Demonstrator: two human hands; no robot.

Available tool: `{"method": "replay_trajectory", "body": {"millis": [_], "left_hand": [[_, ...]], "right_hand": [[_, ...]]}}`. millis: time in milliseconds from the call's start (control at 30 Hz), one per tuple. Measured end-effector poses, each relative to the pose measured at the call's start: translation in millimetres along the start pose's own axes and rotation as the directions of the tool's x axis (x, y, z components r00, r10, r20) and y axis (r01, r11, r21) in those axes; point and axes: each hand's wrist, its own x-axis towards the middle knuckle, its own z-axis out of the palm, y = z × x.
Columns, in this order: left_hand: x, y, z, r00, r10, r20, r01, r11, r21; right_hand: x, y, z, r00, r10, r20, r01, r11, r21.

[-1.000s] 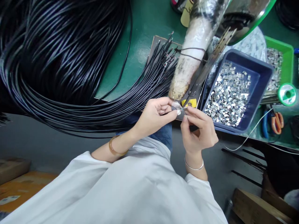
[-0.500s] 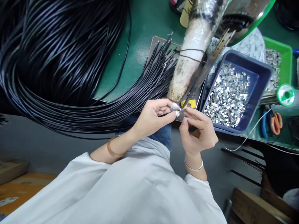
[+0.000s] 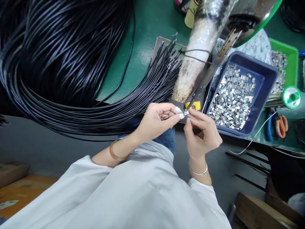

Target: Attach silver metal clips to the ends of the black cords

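A small silver metal connector (image 3: 186, 112) sits between my two hands, just over the table's front edge. My left hand (image 3: 157, 119) is closed, pinching one end of it between thumb and forefinger; both of those fingertips have white wraps. From the other side, my right hand (image 3: 202, 132) closes its fingertips on the connector, with the other fingers curled. Fine detail of the piece is too small to read. Right behind it, the stained tip of a white plastic-wrapped tube (image 3: 190, 66) and a soldering-iron-like dark rod (image 3: 202, 84) point down toward my fingers.
Many black cables (image 3: 114, 111) with stripped ends sweep across the left of the green table (image 3: 143, 19). On the right stand a blue bin (image 3: 264, 79) of metal shells, a green bin (image 3: 292, 60), a solder spool (image 3: 291, 98) and orange-handled pliers (image 3: 281, 126). Cardboard boxes (image 3: 264, 213) lie below.
The metal piece between my fingertips has turned and now shows a brighter silver face. A thin strand seen by my right fingertips before no longer shows. Both hands stay nearly in place.
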Motion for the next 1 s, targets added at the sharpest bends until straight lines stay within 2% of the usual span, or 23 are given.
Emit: {"method": "replay_trajectory", "body": {"millis": [333,500,733,900,1000], "left_hand": [[2,-2,2.1,0.996,0.094,-0.003,-0.094,0.996,0.008],[3,-8,2.7,0.983,0.181,-0.020,-0.180,0.983,0.045],[2,-6,1.3,0.966,0.252,-0.062,-0.239,0.956,0.171],[0,-8,-2.6,0.938,0.347,-0.030,-0.318,0.889,0.329],[-2,-10,-2.0,0.938,0.345,-0.027,-0.312,0.877,0.366]], "right_hand": [[5,-1,0,1.000,-0.005,0.001,0.005,1.000,-0.028],[8,0,1,1.000,-0.010,0.000,0.010,1.000,-0.027],[12,-3,1,1.000,-0.030,0.006,0.030,0.997,-0.073],[9,-3,-2,0.997,-0.075,0.028,0.078,0.994,-0.082],[6,-1,-2,0.993,-0.117,0.030,0.119,0.985,-0.123]]}}
